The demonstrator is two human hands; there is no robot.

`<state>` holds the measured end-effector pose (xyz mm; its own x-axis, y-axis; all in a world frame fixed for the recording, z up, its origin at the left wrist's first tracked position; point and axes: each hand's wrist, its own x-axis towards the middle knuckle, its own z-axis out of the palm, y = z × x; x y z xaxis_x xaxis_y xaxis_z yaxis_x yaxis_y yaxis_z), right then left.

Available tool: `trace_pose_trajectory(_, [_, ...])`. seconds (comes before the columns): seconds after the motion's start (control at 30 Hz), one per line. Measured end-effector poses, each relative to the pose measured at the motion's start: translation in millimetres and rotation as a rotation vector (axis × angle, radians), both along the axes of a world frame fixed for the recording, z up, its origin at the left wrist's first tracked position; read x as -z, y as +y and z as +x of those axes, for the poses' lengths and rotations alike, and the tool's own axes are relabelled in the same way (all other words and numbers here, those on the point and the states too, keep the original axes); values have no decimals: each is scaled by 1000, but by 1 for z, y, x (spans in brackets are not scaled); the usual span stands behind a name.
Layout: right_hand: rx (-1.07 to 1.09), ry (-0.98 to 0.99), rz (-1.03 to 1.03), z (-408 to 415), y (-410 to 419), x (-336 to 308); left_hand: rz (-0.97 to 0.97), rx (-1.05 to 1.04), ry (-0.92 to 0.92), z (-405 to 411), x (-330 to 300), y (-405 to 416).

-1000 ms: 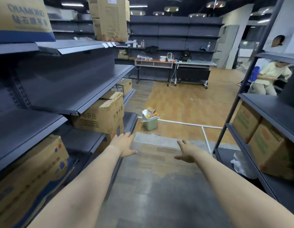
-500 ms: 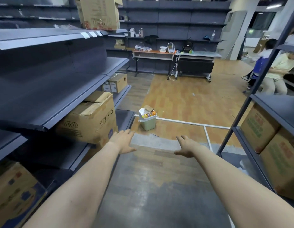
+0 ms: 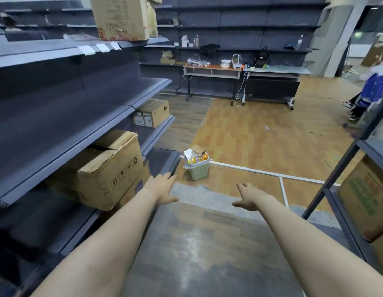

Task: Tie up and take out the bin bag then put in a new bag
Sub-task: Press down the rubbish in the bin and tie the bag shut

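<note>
- Nearer now than a second ago, the bin (image 3: 197,168) looms larger and the big box (image 3: 105,168) on the left shelf (image 3: 57,133) has slid closer; both arms reach forward much as before.
- Left hand (image 3: 161,188) is released, its fingers (image 3: 168,176) straight and spread, holding nothing.
- Right hand (image 3: 249,196) is likewise released, fingers (image 3: 242,185) loosely extended, thumb out to the side, empty.
- The bin stands on the floor (image 3: 261,136) well ahead of both sets of fingers, between them and a little toward the left hand's side, beside the end of the left shelf.
- Its bag (image 3: 187,167) is overfilled: a cardboard flap (image 3: 198,149), a yellow packet (image 3: 197,160) and paper stick up above the rim, so nothing is tied yet.
- Risk, as I judge it: gathering the bag's edge over that heap may leave too little slack to knot, and loose pieces on top could tip out onto the floor.
- A white strip (image 3: 261,173) runs along the floor just beyond the right fingers, touching or nearly touching the bin; a foot could catch on it on the way in.
- Lifting the bag fast may drag the light bin up with it, or tear the thin film on the flap's corner.
- No new bag shows anywhere near the fingers; it may need fetching.
</note>
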<state>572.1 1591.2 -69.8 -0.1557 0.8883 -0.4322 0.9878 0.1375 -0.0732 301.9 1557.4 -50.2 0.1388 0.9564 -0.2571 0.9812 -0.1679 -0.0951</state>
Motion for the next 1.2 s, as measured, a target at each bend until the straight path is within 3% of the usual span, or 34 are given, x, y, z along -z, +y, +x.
trace_pose_trajectory(0.2, [-8,-9,-6,-5,69,9,-48,15,51,-9,6,79])
trace_pose_trajectory(0.57, [47,-35,75,-12,236,-16,60,93,-26,2,-6,272])
trace_pose_trajectory(1.2, [-19,-48,33,21,463,9,-5,-3,-28,22,20,477])
